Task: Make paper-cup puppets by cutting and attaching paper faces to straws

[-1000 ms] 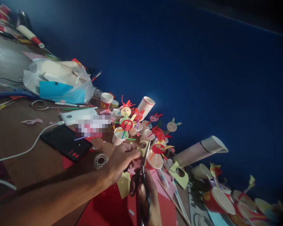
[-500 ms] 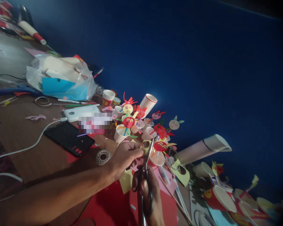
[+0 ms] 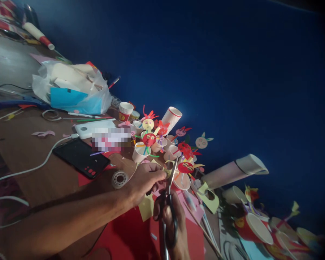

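Note:
My right hand (image 3: pixel 172 224) is wrapped round the dark handles of a pair of scissors (image 3: pixel 173 173), whose blades point up and away from me. Just left of the blades, my left hand (image 3: pixel 148 177) pinches a small piece of yellow paper (image 3: pixel 168 169) between thumb and fingers. The paper lies close against the blades; whether they are cutting it is too small to tell. Below both hands lie a red paper sheet (image 3: pixel 130 231), a yellow scrap (image 3: pixel 146 207) and pink paper (image 3: pixel 191 206). Beyond them stand paper cups (image 3: pixel 141 153) with paper faces, such as a red one (image 3: pixel 149 139).
A tape roll (image 3: pixel 120 179) lies by my left wrist, near a black phone case (image 3: pixel 81 159) and a white phone (image 3: pixel 97 128) on a cable. A plastic bag (image 3: pixel 73 86) sits farther left. On the right are a rolled white tube (image 3: pixel 235 171) and red cups (image 3: pixel 253 229).
The whole view has shifted slightly. Both hands keep nearly the same pose, with the scissors still beside the yellow paper.

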The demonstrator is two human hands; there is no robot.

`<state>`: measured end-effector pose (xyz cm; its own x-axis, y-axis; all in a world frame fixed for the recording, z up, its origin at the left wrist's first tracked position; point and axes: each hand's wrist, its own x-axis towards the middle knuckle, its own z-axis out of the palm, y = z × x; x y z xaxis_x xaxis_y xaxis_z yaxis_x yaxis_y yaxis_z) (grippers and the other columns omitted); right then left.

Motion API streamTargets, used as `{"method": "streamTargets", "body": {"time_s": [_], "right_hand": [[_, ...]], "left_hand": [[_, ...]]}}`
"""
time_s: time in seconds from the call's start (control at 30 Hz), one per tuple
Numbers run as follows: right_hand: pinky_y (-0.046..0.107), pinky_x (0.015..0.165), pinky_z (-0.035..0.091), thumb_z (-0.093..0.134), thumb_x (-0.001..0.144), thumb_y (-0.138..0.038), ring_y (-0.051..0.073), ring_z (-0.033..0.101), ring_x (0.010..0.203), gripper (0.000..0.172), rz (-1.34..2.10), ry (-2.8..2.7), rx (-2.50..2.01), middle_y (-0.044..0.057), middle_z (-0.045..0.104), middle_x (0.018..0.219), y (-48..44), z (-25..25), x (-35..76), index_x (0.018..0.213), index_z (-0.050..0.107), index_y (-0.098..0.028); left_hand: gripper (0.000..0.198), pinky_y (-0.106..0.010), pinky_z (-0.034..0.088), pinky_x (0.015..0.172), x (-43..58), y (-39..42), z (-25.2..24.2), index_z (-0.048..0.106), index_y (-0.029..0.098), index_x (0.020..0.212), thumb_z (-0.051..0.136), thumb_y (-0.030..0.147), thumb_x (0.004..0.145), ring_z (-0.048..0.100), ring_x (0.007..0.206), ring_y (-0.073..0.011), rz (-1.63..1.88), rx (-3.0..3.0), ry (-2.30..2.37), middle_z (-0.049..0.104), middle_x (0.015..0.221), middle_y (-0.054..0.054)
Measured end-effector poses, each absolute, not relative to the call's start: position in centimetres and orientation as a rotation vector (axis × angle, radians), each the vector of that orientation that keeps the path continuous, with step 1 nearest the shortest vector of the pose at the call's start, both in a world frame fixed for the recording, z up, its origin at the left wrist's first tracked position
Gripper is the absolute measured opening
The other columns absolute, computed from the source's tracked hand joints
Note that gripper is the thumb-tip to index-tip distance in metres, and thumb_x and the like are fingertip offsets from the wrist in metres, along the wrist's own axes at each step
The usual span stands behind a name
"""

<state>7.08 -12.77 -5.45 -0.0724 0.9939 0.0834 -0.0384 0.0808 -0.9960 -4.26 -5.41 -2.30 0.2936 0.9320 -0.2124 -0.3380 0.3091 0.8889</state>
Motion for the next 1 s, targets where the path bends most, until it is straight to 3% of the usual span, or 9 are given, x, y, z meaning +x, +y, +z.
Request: {"method": "streamTargets", "body": {"time_s": [0.77, 1.0], "right_hand": [[0.021, 0.044, 0.033, 0.058, 0.075, -0.056, 0.009, 0.036, 0.048, 0.04, 1.207, -1.21, -1.14, -0.005, 0.045, 0.058, -12.94, -5.96, 7.28, 0.094, 0.052, -0.021], [0.024, 0.053, 0.04, 0.054, 0.079, -0.054, 0.012, 0.042, 0.058, 0.035, 1.142, -1.329, -1.166, -0.002, 0.049, 0.068, -13.02, -5.99, 7.52, 0.089, 0.051, -0.021]], "left_hand": [[0.011, -0.017, 0.021, 0.033, -4.82, -5.08, -2.13, 0.053, 0.014, 0.057, 0.057, 0.024, 0.059, 0.04, 0.034, -0.0038, 0.978, 0.878, 0.892, 0.051, 0.049, 0.004], [0.01, -0.018, 0.022, 0.034, -4.84, -4.89, -2.38, 0.055, 0.014, 0.059, 0.057, 0.024, 0.06, 0.04, 0.034, -0.0046, 0.979, 0.85, 0.874, 0.053, 0.051, 0.001]]}}
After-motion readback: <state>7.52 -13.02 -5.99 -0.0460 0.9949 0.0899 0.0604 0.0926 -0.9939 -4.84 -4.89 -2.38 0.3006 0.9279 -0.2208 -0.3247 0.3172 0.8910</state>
